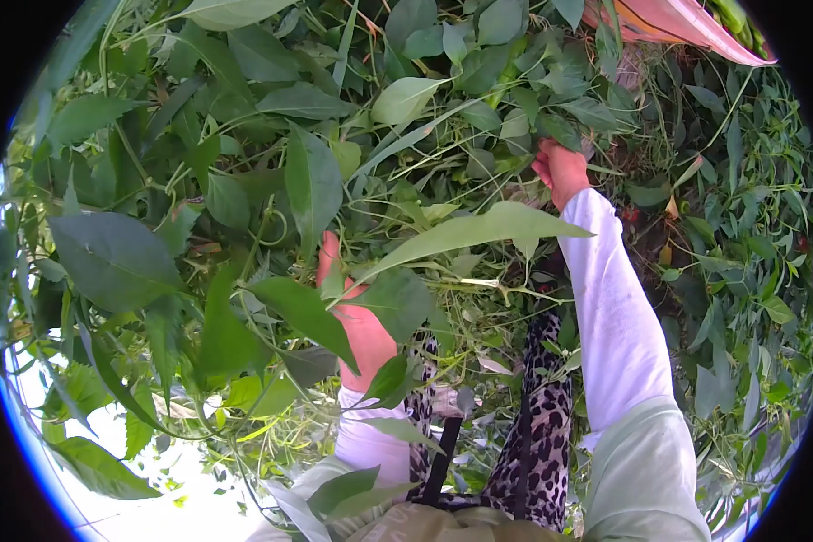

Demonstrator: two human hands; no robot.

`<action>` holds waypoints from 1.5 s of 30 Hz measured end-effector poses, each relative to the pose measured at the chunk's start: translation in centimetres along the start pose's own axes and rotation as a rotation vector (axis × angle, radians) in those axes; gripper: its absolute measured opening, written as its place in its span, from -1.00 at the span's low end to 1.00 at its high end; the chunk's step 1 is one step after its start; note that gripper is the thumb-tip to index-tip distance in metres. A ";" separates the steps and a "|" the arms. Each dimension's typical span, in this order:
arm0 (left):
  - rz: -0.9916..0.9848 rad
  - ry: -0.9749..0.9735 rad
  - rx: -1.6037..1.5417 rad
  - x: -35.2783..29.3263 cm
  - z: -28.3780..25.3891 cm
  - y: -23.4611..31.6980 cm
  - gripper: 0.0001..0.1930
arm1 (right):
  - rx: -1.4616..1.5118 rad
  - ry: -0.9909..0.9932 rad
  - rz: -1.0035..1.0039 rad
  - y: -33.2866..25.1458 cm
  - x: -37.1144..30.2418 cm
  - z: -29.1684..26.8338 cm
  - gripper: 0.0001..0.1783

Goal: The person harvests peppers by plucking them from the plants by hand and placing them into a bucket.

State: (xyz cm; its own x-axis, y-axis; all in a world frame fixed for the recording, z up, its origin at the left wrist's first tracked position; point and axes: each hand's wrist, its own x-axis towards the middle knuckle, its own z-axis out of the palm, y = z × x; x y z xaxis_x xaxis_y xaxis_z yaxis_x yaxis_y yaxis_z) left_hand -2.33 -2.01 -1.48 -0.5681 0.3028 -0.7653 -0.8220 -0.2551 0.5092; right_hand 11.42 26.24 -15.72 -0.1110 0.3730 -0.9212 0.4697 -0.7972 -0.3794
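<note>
My left hand (357, 321) is pushed into a dense green plant (244, 181), fingers flat against broad leaves, partly hidden behind them. My right hand (560, 172) reaches higher into the foliage, fingers curled among thin stems and leaves; what it grips is hidden. Both arms wear white sleeves. A long pale leaf (479, 228) crosses between the two hands.
A pink and red basin (677, 23) with green pods sits at the top right. Small red fruits (630, 215) show among the leaves on the right. Leopard-print trousers (542, 406) appear below. Bright ground lies at the lower left.
</note>
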 end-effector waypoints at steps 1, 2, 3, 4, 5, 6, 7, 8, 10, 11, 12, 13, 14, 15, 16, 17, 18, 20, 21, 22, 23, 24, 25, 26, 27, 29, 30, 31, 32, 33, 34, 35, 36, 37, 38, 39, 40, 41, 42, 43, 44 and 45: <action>-0.092 -0.008 0.001 0.0 0.2 0.9 -0.54 | -0.012 0.035 0.019 0.1 -0.1 0.3 -0.79; -0.184 -0.016 0.003 0.0 0.7 1.9 -0.59 | -0.026 0.034 0.037 0.0 0.0 0.7 -0.79; -0.049 0.066 0.038 -1.0 1.8 1.1 -0.60 | -0.022 -0.001 0.006 -0.2 0.1 0.8 -0.78; 0.121 0.177 0.010 -2.1 3.0 0.2 -0.61 | -0.020 -0.044 -0.024 -0.3 0.2 1.1 -0.78; 0.214 0.248 0.145 -3.3 4.3 -0.8 -0.62 | -0.021 -0.086 -0.061 -0.2 0.2 1.1 -0.77; 0.238 0.241 0.242 -4.0 5.2 -0.9 -0.55 | 0.027 -0.080 0.027 -0.6 0.5 0.6 -0.70; 0.260 0.237 0.343 -4.5 5.7 -0.7 -0.48 | 0.036 -0.043 0.065 -0.9 0.8 0.1 -0.71; 0.273 0.201 0.423 -4.5 6.1 -0.7 -0.49 | 0.031 -0.093 0.061 -1.0 0.5 -0.9 -0.70; 0.239 0.114 0.354 -4.4 6.4 -0.8 -0.51 | -0.043 -0.090 0.035 -2.3 0.4 -2.9 -0.68; 0.221 0.116 0.388 -4.5 6.3 -0.8 -0.52 | -0.104 -0.071 0.017 -2.6 0.1 -3.8 -0.67; 0.216 0.065 0.252 -4.4 6.2 -0.9 -0.52 | -0.154 -0.135 -0.007 -2.9 -0.3 -4.8 -0.62; 0.208 0.141 0.237 -4.2 6.2 -1.0 -0.51 | -0.106 -0.135 0.014 -2.7 -0.5 -4.9 -0.62; 0.221 0.211 0.212 -4.0 6.3 -1.2 -0.53 | -0.056 -0.155 0.017 -2.5 -0.5 -4.9 -0.61; 0.246 0.172 0.227 -3.6 6.4 -1.4 -0.55 | -0.004 -0.174 0.009 -2.6 -0.2 -5.0 -0.60; 0.262 0.239 0.108 -3.2 6.3 -1.5 -0.57 | 0.126 -0.249 -0.021 -2.0 0.0 -4.6 -0.61; 0.252 0.291 0.084 -2.8 5.9 -1.8 -0.58 | 0.174 -0.269 0.002 -1.6 0.6 -3.8 -0.68; 0.247 0.245 0.085 -2.6 5.2 -1.7 -0.60 | 0.309 -0.344 -0.010 -1.0 0.8 -3.5 -0.70; 0.275 0.132 0.329 -2.2 3.8 -1.6 -0.62 | 0.502 -0.399 0.004 0.4 0.9 -3.5 -0.71; 0.329 0.077 0.563 -2.0 3.2 -1.6 -0.62 | 0.562 -0.439 0.003 1.0 0.7 -3.5 -0.70; 0.406 0.083 0.853 -0.8 2.9 -1.5 -0.62 | 0.607 -0.411 0.029 1.4 0.4 -3.5 -0.68; 0.347 0.110 0.684 -1.0 2.7 -1.6 -0.62 | 0.624 -0.503 0.011 1.6 -0.1 -3.6 -0.69; 0.294 0.108 0.374 -1.4 2.7 -1.7 -0.62 | 0.624 -0.527 0.019 1.6 -0.5 -3.7 -0.69; 0.283 0.146 0.195 -1.5 2.8 -1.7 -0.63 | 0.625 -0.545 0.034 1.5 -0.9 -3.5 -0.70; 0.311 0.224 0.213 -2.0 3.0 -1.8 -0.63 | 0.570 -0.471 0.096 1.1 -1.1 -3.4 -0.71; 0.295 0.342 0.181 -2.0 3.4 -1.8 -0.61 | 0.494 -0.515 0.088 0.7 -1.3 -3.1 -0.70; 0.215 0.408 0.167 -2.3 4.4 -1.8 -0.57 | 0.313 -0.495 0.105 -0.4 -1.5 -2.4 -0.68; 0.206 0.442 0.136 -2.2 4.9 -1.8 -0.56 | 0.240 -0.473 0.105 -0.9 -1.5 -2.0 -0.52; 0.222 0.254 0.078 -2.5 5.2 -1.6 -0.56 | 0.289 -0.452 0.117 -1.5 -1.5 -1.8 -0.46; 0.222 0.163 0.100 -2.6 5.5 -1.4 -0.56 | 0.325 -0.452 0.138 -1.8 -1.5 -1.5 -0.40; 0.223 0.024 0.080 -2.8 5.6 -1.2 -0.56 | 0.366 -0.412 0.138 -2.2 -1.5 -1.3 -0.34; 0.230 0.112 0.116 -2.4 5.8 -1.3 -0.57 | 0.371 -0.387 0.130 -2.4 -1.6 -1.1 -0.24; 0.189 0.207 0.125 -2.2 5.8 -1.3 -0.58 | 0.364 -0.392 0.138 -2.7 -1.7 -1.1 -0.26; 0.160 0.306 0.016 -1.8 5.9 -1.3 -0.59 | 0.362 -0.399 0.140 -2.9 -1.9 -1.2 -0.29; 0.177 0.362 0.044 -1.4 5.9 -1.5 -0.60 | 0.366 -0.425 0.154 -3.1 -2.1 -1.4 -0.31; 0.160 0.361 0.039 -1.1 5.8 -1.2 -0.60 | 0.355 -0.400 0.132 -3.3 -2.3 -1.7 -0.36; 0.174 0.404 0.023 -1.0 5.7 -1.4 -0.59 | 0.352 -0.398 0.123 -3.5 -2.5 -2.1 -0.40; 0.200 0.517 -0.004 -0.9 5.5 -1.5 -0.57 | 0.349 -0.392 0.116 -3.7 -2.7 -2.6 -0.44; 0.203 0.490 -0.006 -0.9 5.3 -1.7 -0.56 | 0.340 -0.334 0.118 -3.8 -2.8 -3.0 -0.49; 0.184 0.459 -0.045 -0.8 5.0 -1.7 -0.55 | 0.335 -0.316 0.117 -3.9 -2.9 -3.5 -0.52; 0.157 0.351 -0.103 -0.8 4.7 -1.6 -0.54 | 0.360 -0.380 0.103 -3.9 -2.8 -3.9 -0.53; 0.170 0.227 -0.044 -0.8 4.3 -1.5 -0.54 | 0.375 -0.386 0.089 -3.8 -2.7 -4.2 -0.54; 0.160 0.112 -0.042 -0.7 4.0 -1.3 -0.53 | 0.396 -0.394 0.087 -3.8 -2.5 -4.4 -0.55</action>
State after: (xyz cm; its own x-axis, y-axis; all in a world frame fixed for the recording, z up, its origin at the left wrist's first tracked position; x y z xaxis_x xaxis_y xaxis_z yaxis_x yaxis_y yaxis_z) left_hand -1.02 1.85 -0.07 -0.6816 0.1514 -0.7159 -0.7175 -0.3308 0.6130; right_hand 13.82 30.39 -11.57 -0.4411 0.1533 -0.8843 0.1358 -0.9626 -0.2346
